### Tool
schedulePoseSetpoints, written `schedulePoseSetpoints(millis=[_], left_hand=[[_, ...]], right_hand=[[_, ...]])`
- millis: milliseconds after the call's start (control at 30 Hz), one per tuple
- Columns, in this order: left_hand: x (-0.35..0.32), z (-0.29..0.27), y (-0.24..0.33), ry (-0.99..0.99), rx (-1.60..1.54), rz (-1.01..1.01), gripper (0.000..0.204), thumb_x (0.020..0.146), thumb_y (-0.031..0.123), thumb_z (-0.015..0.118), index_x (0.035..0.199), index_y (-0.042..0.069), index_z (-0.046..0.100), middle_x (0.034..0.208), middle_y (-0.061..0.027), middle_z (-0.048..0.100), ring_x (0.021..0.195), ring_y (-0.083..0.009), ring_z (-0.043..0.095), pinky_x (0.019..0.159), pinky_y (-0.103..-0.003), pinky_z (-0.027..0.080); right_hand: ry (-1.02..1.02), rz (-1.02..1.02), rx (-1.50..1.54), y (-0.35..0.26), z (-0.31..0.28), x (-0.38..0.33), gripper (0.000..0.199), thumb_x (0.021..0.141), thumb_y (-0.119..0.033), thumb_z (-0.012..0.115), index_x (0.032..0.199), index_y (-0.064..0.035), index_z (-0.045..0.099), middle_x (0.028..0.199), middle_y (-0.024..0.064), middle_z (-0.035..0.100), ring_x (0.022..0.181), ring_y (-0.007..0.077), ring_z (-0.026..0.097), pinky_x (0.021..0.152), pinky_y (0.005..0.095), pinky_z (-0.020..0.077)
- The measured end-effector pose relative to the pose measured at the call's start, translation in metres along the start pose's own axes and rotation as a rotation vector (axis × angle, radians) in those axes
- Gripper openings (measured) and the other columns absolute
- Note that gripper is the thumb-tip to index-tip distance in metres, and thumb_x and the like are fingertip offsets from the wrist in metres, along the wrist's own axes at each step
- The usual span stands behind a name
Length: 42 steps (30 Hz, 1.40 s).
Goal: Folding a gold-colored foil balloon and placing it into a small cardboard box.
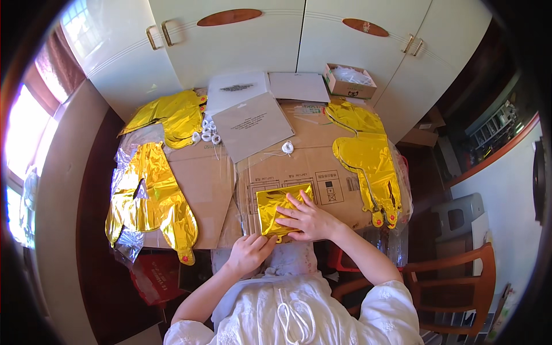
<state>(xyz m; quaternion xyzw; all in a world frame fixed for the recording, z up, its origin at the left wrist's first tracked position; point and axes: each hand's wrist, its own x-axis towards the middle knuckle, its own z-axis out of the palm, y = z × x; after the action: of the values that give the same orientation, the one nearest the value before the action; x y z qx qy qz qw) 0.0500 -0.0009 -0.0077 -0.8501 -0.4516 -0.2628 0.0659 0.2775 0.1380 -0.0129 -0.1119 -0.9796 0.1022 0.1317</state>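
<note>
A gold foil balloon (270,208), folded into a flat rectangle, lies at the near edge of the cardboard-covered table. My right hand (309,219) rests on its right part, fingers spread over the shiny surface. At its lower left corner, my left hand (252,253) has its fingers curled together on the edge. A small tab sticks out from the foil's near side, between the hands. Flat unfolded gold foil balloons lie to the left (150,198), at the far left (172,115) and to the right (368,161); several have small red marks on their tabs.
Printed grey sleeves (253,127) and white ones (299,86) overlap at the back. Several white string coils (210,133) sit beside them, and a single coil (287,148) lies mid-table. An open box (349,81) stands near the cabinets (241,46). A wooden chair (454,282) is at right.
</note>
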Motion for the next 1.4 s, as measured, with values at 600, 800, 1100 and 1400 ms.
schedulePoseSetpoints(millis=[600, 800, 1100, 1400], left_hand=[[0.0, -0.016, -0.008, -0.028, 0.021, -0.058, 0.025, 0.075, 0.019, 0.077, 0.097, 0.012, 0.07, 0.098, -0.0024, 0.061, 0.088, -0.0204, 0.061, 0.08, -0.04, 0.049], [0.005, -0.004, 0.021, -0.114, -0.007, -0.041, 0.044, 0.082, 0.029, 0.071, 0.118, 0.005, 0.065, 0.116, -0.0061, 0.063, 0.104, -0.0194, 0.061, 0.09, -0.038, 0.047], [0.006, -0.009, 0.011, -0.207, 0.034, -0.077, 0.049, 0.082, 0.035, 0.07, 0.121, 0.005, 0.065, 0.122, -0.0055, 0.063, 0.111, -0.0201, 0.06, 0.101, -0.042, 0.043], [-0.001, -0.011, 0.004, -0.266, 0.005, -0.08, 0.054, 0.086, 0.038, 0.067, 0.129, 0.006, 0.058, 0.121, -0.0086, 0.063, 0.121, -0.0251, 0.056, 0.107, -0.045, 0.037]], right_hand=[[0.05, 0.025, 0.101, 0.002, -0.003, -0.004, 0.057, 0.077, -0.024, 0.074, 0.13, -0.0137, 0.055, 0.148, 0.0104, 0.045, 0.141, 0.0343, 0.037, 0.113, 0.0656, 0.0215], [0.004, 0.019, 0.055, -0.001, -0.006, -0.005, 0.06, 0.073, -0.013, 0.07, 0.132, -0.0088, 0.055, 0.147, 0.0091, 0.046, 0.139, 0.0322, 0.04, 0.115, 0.0586, 0.0265], [0.024, -0.038, -0.067, 0.001, -0.002, -0.016, 0.056, 0.08, -0.012, 0.059, 0.136, -0.0066, 0.055, 0.141, 0.0074, 0.055, 0.138, 0.0284, 0.044, 0.117, 0.0545, 0.0251], [0.019, -0.046, -0.132, -0.005, -0.005, -0.018, 0.051, 0.085, -0.02, 0.058, 0.135, -0.0122, 0.059, 0.142, 0.0028, 0.055, 0.139, 0.0256, 0.043, 0.118, 0.0569, 0.0191]])
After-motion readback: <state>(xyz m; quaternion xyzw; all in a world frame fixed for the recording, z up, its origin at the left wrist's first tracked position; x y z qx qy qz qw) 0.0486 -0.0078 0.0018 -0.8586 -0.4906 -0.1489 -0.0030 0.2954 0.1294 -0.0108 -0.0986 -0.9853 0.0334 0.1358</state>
